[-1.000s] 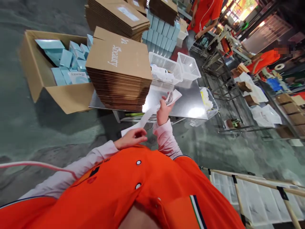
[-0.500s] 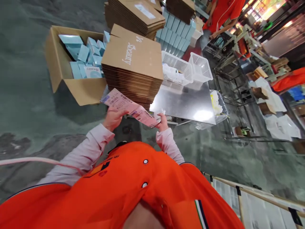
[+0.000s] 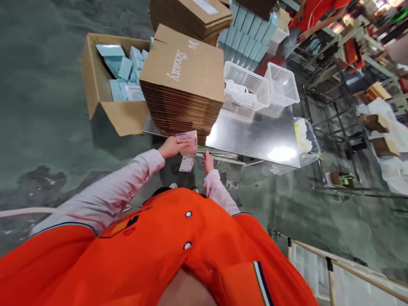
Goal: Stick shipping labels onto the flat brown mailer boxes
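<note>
My left hand (image 3: 171, 147) pinches a strip of pink and white printed labels (image 3: 187, 142) just in front of the near edge of a shiny metal table (image 3: 255, 136). The strip hangs folded, its lower end dangling below my fingers. My right hand (image 3: 208, 161) sits a little to the right, fingers curled, close to the strip's lower end; I cannot make out whether it touches it. A tall stack of flat brown cartons (image 3: 183, 91) stands on the table right behind my hands.
An open cardboard box (image 3: 105, 108) with pale blue boxes sits left of the table. Two white mesh baskets (image 3: 247, 87) (image 3: 282, 85) and rows of blue boxes (image 3: 248, 36) lie farther back. A person in orange (image 3: 314, 12) works at the far end. Metal racks stand right.
The long label strip, held spread out between both hands half a second ago, now hangs folded from my left hand. My right hand has dropped away from its end.
</note>
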`<state>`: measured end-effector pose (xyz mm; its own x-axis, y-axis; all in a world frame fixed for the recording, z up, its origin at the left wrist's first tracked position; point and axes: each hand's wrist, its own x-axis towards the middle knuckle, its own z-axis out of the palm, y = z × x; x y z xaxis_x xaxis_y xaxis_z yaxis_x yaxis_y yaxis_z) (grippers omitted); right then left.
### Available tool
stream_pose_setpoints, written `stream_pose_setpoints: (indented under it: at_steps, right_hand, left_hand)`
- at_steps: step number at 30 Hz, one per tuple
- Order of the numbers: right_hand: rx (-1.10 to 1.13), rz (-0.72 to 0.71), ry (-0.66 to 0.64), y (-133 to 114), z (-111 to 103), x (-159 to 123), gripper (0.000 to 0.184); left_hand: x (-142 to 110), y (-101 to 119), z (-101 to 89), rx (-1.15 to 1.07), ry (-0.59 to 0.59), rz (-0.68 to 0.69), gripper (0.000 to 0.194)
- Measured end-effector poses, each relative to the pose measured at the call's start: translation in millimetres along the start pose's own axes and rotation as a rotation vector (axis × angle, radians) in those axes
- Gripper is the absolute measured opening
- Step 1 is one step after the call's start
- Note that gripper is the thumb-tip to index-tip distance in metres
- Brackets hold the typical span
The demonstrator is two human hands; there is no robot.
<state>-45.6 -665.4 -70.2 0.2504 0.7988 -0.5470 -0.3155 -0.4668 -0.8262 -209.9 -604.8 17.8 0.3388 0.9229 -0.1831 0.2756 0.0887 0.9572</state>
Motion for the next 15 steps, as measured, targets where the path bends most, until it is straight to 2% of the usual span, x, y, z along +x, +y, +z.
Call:
stream_pose_setpoints:
  at_steps: [3,6,10,13,15]
  right_hand:
    - [0.014,-0.241,-0.071,-22,12,-2,0.028]
    - [-0.022,-0.401,-0.105,-43,24,-2,0.033]
    - [0.014,-0.499,-0.128,-63,24,-16,0.043]
    - [-0.055,-0.559,-0.224,-76,19,-43,0.047]
    - [-0.168,-0.553,-0.286,-84,16,-64,0.045]
  left_hand:
    - [11,-15,13.8,0.012,-0.018,-0.045,0.057]
    - [11,-9,11.5,0.047,-0.059,-0.041,0.061]
    - [-3,30,-20.3,0.075,-0.253,-0.025,0.065]
    - [-20,67,-46.1,-0.028,-0.240,-0.012,0.053]
    - [-31,86,-54.9,0.008,-0.253,-0.020,0.044]
